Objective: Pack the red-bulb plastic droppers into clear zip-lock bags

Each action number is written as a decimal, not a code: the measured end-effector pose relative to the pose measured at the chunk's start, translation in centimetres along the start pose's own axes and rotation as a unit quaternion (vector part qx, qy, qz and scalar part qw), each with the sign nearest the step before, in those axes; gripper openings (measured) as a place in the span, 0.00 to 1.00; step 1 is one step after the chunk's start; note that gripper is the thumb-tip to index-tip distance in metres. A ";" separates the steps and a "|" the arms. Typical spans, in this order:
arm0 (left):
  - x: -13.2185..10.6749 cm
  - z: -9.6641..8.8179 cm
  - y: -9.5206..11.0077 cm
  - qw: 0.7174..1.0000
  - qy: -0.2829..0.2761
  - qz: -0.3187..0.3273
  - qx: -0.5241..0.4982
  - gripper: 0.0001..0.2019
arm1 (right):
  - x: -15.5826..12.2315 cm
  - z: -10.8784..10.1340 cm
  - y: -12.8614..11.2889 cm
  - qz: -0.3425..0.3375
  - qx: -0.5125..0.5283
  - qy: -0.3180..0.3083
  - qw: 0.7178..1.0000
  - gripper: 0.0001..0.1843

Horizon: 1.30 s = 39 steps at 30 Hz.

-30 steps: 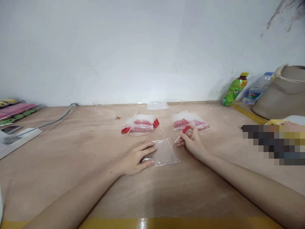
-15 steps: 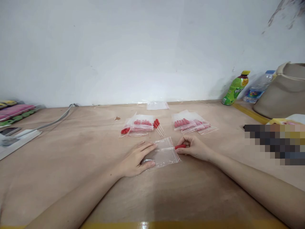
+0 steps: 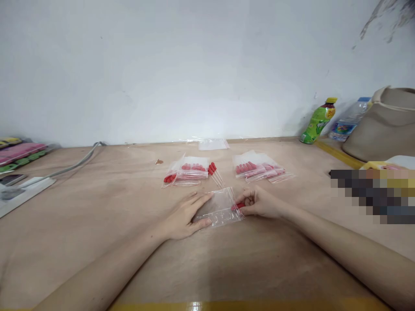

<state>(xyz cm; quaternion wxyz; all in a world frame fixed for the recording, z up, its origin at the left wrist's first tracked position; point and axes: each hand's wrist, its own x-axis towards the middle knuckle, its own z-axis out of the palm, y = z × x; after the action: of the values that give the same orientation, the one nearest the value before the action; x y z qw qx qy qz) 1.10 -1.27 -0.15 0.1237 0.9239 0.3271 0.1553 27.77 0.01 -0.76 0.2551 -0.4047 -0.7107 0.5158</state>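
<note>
A clear zip bag (image 3: 218, 207) lies flat on the table, its red-lined mouth towards the right. My left hand (image 3: 188, 216) rests spread over its left part, fingers and thumb outstretched. At the mouth, my right hand (image 3: 256, 203) pinches the red bulb of a dropper (image 3: 237, 207); its thin clear stem reaches into the bag, and the fingers cover part of the bulb. Just behind the bag are several loose droppers (image 3: 212, 168) with red bulbs. Filled zip bags (image 3: 194, 166) lie to their left, and more filled zip bags (image 3: 259, 166) to their right.
Another zip bag (image 3: 213, 144) lies by the wall. At right are a green bottle (image 3: 319, 121), a clear bottle (image 3: 348, 121) and a beige container (image 3: 382, 123). A grey cable (image 3: 78, 162), a phone (image 3: 13, 179) and coloured packs (image 3: 22, 153) occupy the left side.
My right hand has shifted slightly left and towards me, carrying the dropper further into the bag, so its bulb now overlaps the mouth. My left hand stays on the bag.
</note>
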 end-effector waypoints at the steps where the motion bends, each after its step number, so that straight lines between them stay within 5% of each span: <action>1: 0.0 0.0 0.0 1.000 0.000 -0.002 -0.001 0.29 | 0.0 0.1 0.1 0.007 0.021 0.004 1.000 0.12; 7: 0.5 0.3 0.1 1.000 0.006 -0.011 -0.008 0.27 | 0.3 1.1 0.1 0.018 0.128 0.055 0.990 0.16; 13: 0.7 0.5 0.0 1.000 0.017 -0.002 -0.016 0.27 | 0.4 1.3 0.1 -0.071 0.022 0.033 0.997 0.18; 16: 0.7 0.5 -0.1 1.000 0.018 -0.002 -0.014 0.26 | 0.0 1.3 0.1 -0.026 0.015 0.003 1.000 0.20; 19: 0.7 0.5 0.0 1.000 0.017 0.000 -0.020 0.26 | -0.4 1.2 0.0 0.026 0.113 -0.022 0.993 0.23; 23: 0.7 0.5 0.1 0.999 0.026 -0.001 -0.028 0.25 | -0.7 1.2 -0.2 0.009 0.214 0.025 0.976 0.19; 32: -0.1 0.0 -0.8 0.996 0.044 0.027 -0.066 0.20 | -0.5 1.1 0.7 0.044 0.123 0.135 0.982 0.19; 39: -0.1 -0.1 -1.0 0.996 0.026 0.030 -0.077 0.21 | -0.7 1.2 0.3 0.032 0.106 0.138 0.984 0.19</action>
<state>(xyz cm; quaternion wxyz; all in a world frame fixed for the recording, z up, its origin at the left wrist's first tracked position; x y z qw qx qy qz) 0.45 -0.58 -0.36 0.1807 0.9168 0.2895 0.2076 27.30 -1.15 -1.36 0.3756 -0.4648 -0.5965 0.5358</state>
